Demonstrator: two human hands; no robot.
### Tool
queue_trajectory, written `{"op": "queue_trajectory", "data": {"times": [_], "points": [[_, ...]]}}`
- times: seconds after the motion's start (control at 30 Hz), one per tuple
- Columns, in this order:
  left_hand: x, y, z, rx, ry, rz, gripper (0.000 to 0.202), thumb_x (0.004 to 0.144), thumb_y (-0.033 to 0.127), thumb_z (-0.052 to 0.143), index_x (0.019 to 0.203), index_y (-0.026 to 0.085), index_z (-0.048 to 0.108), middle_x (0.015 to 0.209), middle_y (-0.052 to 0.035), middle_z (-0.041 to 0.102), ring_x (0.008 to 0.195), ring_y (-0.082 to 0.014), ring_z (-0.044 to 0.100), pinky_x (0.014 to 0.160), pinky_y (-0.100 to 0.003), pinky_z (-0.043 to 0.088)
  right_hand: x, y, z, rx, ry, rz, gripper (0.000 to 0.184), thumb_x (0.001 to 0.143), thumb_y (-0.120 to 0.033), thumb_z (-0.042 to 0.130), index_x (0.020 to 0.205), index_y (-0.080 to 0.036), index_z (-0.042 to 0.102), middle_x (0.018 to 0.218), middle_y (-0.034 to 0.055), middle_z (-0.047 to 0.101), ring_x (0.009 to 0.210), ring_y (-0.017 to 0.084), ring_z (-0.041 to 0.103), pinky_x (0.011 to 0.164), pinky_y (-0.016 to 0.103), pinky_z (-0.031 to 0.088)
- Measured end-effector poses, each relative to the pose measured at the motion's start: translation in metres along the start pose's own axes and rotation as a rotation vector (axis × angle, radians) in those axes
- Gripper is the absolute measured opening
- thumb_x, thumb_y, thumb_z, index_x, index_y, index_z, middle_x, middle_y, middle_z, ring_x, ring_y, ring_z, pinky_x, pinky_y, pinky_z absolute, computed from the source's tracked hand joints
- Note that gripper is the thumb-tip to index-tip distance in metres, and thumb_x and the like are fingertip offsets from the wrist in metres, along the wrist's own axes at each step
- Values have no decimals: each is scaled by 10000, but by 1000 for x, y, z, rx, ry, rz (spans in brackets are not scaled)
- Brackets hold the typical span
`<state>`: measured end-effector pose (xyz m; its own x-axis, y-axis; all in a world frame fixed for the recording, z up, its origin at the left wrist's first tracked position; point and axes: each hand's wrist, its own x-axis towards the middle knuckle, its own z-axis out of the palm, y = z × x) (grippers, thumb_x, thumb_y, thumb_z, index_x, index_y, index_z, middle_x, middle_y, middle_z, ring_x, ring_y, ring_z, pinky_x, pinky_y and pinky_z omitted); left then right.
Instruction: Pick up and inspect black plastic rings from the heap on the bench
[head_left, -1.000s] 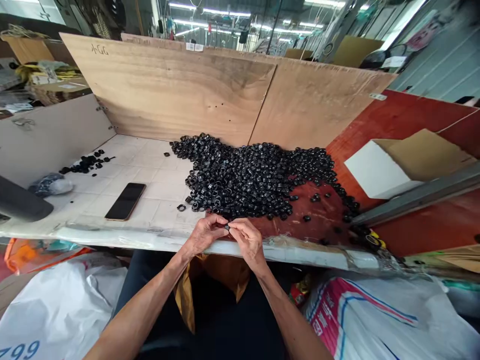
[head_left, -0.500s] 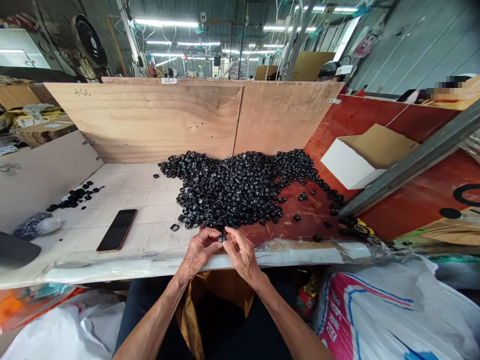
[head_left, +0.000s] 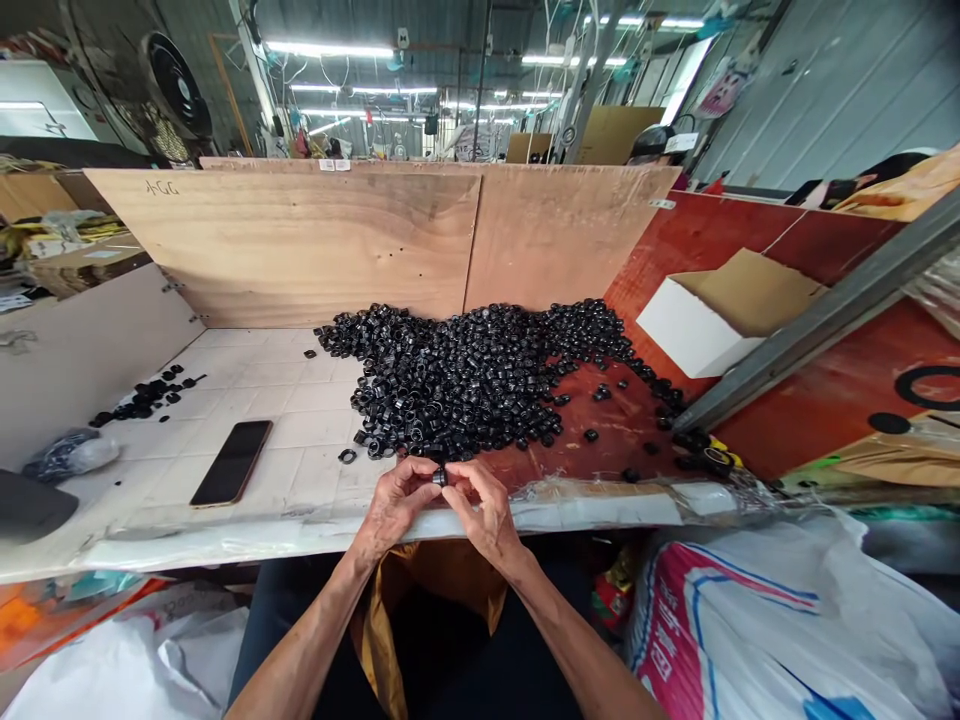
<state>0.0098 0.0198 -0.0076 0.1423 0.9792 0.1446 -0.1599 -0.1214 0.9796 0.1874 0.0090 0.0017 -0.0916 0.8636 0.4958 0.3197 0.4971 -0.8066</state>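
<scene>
Between my left hand (head_left: 394,508) and my right hand (head_left: 484,512), a small black ring (head_left: 439,478) is pinched in the fingertips of both. A large heap of similar black rings (head_left: 465,385) spreads just beyond my hands, across white tile (head_left: 255,420) and a red board (head_left: 600,440). One loose ring (head_left: 346,456) lies on the tile to the left of my left hand. My wrists rest near the table's front edge (head_left: 450,525), which is wrapped in plastic.
A smaller group of black rings (head_left: 146,398) and a black phone (head_left: 232,463) lie on the tile to the left. Plywood boards (head_left: 300,240) wall the back. A white box (head_left: 697,325) and a metal rail (head_left: 817,330) stand to the right. White woven sacks (head_left: 780,630) sit below the table.
The view has swung up and levelled since a second ago, showing more of the workshop. My hands have stayed close together, and the ring now shows clearly between my fingertips.
</scene>
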Motion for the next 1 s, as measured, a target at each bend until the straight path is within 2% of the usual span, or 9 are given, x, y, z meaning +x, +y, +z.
{"op": "queue_trajectory", "data": {"times": [0.13,0.27,0.37,0.5,0.57,0.67,0.77,0.87,1.0], "points": [[-11,2,2,94,-13,44,260,802,365,845,972,197,744,956,-42,727,911,-205,692,875,-344,583,-11,-3,-4,33,-37,72,115,939,-289,599,943,-219,691,795,34,713,674,185,665,612,275,530],[-33,2,9,154,-21,4,204,856,333,796,1013,215,740,1022,-46,741,938,-216,702,876,-335,578,-28,-11,-11,90,-78,125,151,919,-254,602,1036,-225,693,895,45,705,702,173,682,584,249,555],[-50,6,14,247,-64,-8,158,900,321,747,1029,230,740,1047,-48,747,952,-226,707,871,-339,579,-42,-19,-12,167,-122,184,90,908,-248,601,957,-218,670,811,19,670,640,155,666,561,240,547],[-70,19,14,475,-119,110,150,952,288,665,1086,249,718,1122,-64,742,1043,-245,704,938,-369,560,-57,-26,-11,275,-200,480,42,871,-238,583,899,-212,599,557,-56,593,457,139,587,484,230,484],[-75,29,11,586,-224,138,169,965,258,616,1111,245,701,1119,-66,738,1021,-232,708,914,-353,558,-58,-27,-15,235,-302,591,27,848,-234,589,837,-209,586,504,-62,572,412,140,551,450,229,442],[-65,39,10,747,-338,42,116,918,284,667,1015,227,694,903,-21,730,817,-195,697,733,-288,544,-41,-19,-28,-21,-309,396,63,844,-220,623,786,-198,616,638,-4,645,583,175,635,574,263,490],[-32,31,20,873,-89,45,158,913,351,677,979,207,676,765,2,681,685,-185,659,661,-291,519,-7,1,-35,-306,-128,139,153,871,-110,553,940,-178,672,932,79,695,879,222,680,824,322,524],[6,12,36,1025,144,134,224,883,328,719,1047,179,683,853,-43,696,767,-219,686,745,-331,546,21,25,-27,-469,-143,124,346,822,-39,579,1129,-168,674,1074,110,677,945,231,680,858,314,527],[30,-6,46,1185,171,137,177,906,284,701,1055,188,709,950,-71,689,826,-231,698,763,-326,544,31,43,-11,-583,-165,137,361,865,-49,591,1182,-202,671,1112,94,664,926,223,683,816,293,527]]}}
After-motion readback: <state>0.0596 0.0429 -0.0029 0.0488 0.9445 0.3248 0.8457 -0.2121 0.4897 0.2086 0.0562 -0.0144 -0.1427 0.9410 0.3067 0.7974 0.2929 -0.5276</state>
